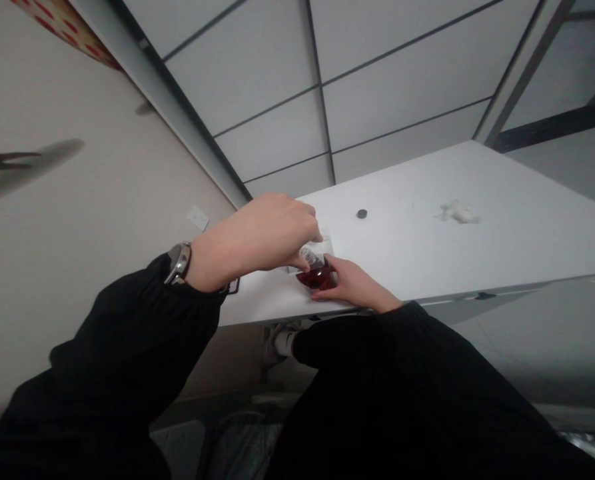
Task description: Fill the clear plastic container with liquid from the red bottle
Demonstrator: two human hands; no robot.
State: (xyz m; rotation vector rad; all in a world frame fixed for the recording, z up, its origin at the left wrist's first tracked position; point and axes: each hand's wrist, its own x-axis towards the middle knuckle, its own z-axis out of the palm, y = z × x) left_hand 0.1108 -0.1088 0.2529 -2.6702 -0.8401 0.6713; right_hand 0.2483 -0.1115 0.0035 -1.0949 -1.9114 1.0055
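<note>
My right hand [352,283] curls around a shiny, dark red, see-through container [316,276] at the front edge of the white table [407,250]. Its exact kind is partly hidden by my fingers. From above, my left hand [272,230] reaches over, its fingers bent down and closed. Just by its thumb, over the red container, is a clear and whitish piece with a grey swirled patch [308,255]. Whether my left fingers grip that piece or something smaller is hidden. A small dark round cap-like disc [362,214] lies farther back on the table.
Crumpled white tissue [458,212] rests on the table's right part. A dark-edged flat object [234,287] shows beneath my left wrist. Paneled sliding doors [277,100] stand behind the table, and a wall with a socket [198,218] is at left.
</note>
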